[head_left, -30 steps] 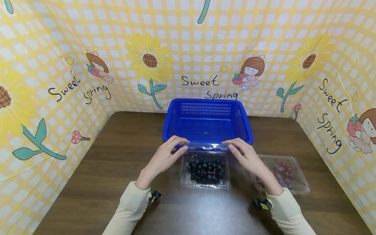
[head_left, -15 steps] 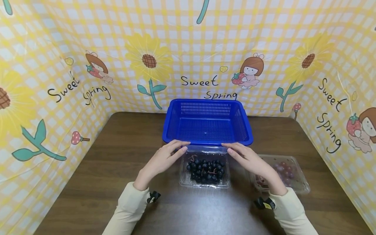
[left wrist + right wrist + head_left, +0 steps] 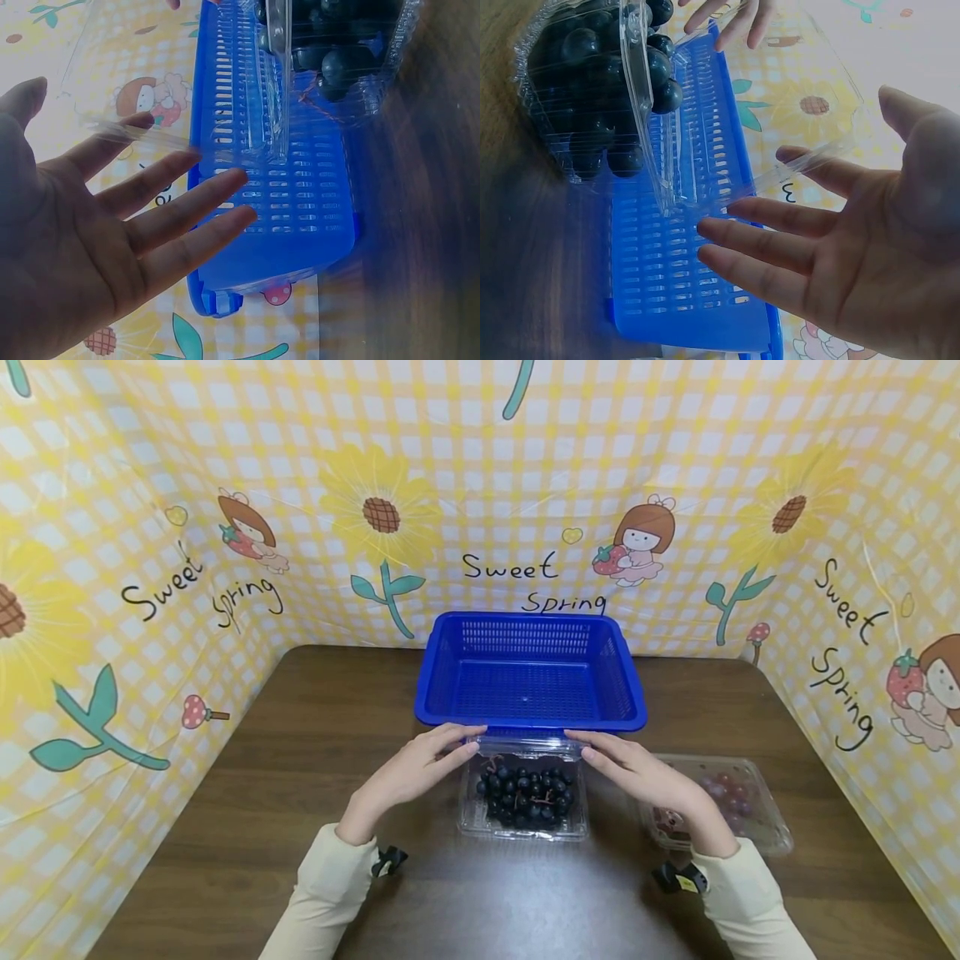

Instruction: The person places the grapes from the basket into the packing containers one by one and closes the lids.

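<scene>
Dark grapes (image 3: 525, 795) with brown stems fill a clear plastic box (image 3: 522, 837) on the table. The box's clear lid (image 3: 528, 745) stands raised at its far side, between my two hands. My left hand (image 3: 411, 770) is at the lid's left end, and the wrist view shows its fingers (image 3: 191, 191) straight and spread along the lid edge, thumb apart. At the right end my right hand (image 3: 637, 770) mirrors this, with straight fingers (image 3: 769, 244) at the lid. Whether every fingertip touches the plastic is hard to tell.
Behind the box stands a blue slotted basket (image 3: 525, 724) close to the back curtain. To the right lies a second clear box (image 3: 765, 837) with reddish grapes (image 3: 731, 793), partly hidden by my right forearm. A patterned yellow curtain (image 3: 480, 460) surrounds the wooden table (image 3: 300, 718).
Both hands have come slightly lower and nearer to me in the head view. The lid's upper edge has moved the same way. The box, grapes and basket stay put.
</scene>
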Motion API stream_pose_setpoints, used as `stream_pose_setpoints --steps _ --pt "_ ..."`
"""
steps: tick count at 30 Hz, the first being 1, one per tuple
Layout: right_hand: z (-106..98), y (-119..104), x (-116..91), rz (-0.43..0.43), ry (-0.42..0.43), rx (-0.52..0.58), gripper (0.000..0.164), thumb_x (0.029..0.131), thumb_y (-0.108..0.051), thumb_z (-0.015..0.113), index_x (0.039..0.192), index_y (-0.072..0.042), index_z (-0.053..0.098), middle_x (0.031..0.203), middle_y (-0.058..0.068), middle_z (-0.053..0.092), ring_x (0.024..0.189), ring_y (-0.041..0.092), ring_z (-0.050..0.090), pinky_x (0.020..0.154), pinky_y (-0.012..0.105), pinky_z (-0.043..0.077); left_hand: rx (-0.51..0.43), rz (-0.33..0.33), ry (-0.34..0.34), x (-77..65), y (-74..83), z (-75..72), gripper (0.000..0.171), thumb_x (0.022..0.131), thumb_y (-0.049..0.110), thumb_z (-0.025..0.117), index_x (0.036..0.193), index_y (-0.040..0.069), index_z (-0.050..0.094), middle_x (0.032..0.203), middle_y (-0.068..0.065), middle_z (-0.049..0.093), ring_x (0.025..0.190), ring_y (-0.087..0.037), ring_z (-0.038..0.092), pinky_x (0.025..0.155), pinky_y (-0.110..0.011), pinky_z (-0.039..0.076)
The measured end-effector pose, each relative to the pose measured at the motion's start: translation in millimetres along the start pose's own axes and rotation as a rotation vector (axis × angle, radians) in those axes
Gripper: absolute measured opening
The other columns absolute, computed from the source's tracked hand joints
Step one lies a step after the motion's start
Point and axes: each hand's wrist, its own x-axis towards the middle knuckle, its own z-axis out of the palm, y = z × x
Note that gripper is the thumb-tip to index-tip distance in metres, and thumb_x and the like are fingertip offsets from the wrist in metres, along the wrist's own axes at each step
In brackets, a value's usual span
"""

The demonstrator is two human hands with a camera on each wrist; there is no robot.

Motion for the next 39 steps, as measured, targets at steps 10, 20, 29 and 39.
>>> stream_pose_setpoints --steps 10,20,29,39 --pt "-2.0 -1.5 -2.1 0.005 -0.041 0.018 0.043 0.100 -0.032 0.040 0.142 -0.020 0.039 0.145 0.007 0.040 0.133 0.028 0.037 0.103 0.053 0.034 -0.020 -0.010 -0.038 -0.9 -3.3 -0.9 0.052 0.091 0.058 0.042 0.136 0.033 0.045 0.140 0.008 0.044 0.121 -0.016 0.050 0.099 -0.041 0.043" --pt "-2.5 3.7 -1.0 -0.025 -0.067 -0.022 0.046 0.099 -0.032 0.044 0.143 -0.022 0.036 0.145 0.007 0.039 0.133 0.028 0.036 0.104 0.053 0.033 -0.038 -0.025 -0.053 -2.3 -3.6 -2.3 0.051 0.088 0.059 0.047 0.135 0.038 0.044 0.139 0.009 0.044 0.119 -0.018 0.052 0.099 -0.044 0.042" --pt "-1.6 6.2 0.2 -0.030 -0.079 -0.041 0.049 0.098 -0.033 0.045 0.144 -0.022 0.034 0.147 0.007 0.036 0.136 0.028 0.032 0.105 0.053 0.031 0.001 -0.029 -0.062 -1.6 -4.8 -3.3 0.054 0.086 0.062 0.048 0.135 0.038 0.045 0.139 0.008 0.044 0.121 -0.021 0.050 0.100 -0.044 0.041" --pt "-0.4 6.7 -0.3 -0.027 -0.087 -0.079 0.052 0.096 -0.036 0.047 0.144 -0.023 0.033 0.149 0.007 0.032 0.137 0.028 0.028 0.106 0.053 0.028 0.019 -0.050 -0.085 -2.1 -5.4 -2.9 0.059 0.084 0.064 0.050 0.136 0.037 0.044 0.139 0.010 0.044 0.122 -0.020 0.049 0.100 -0.043 0.040"
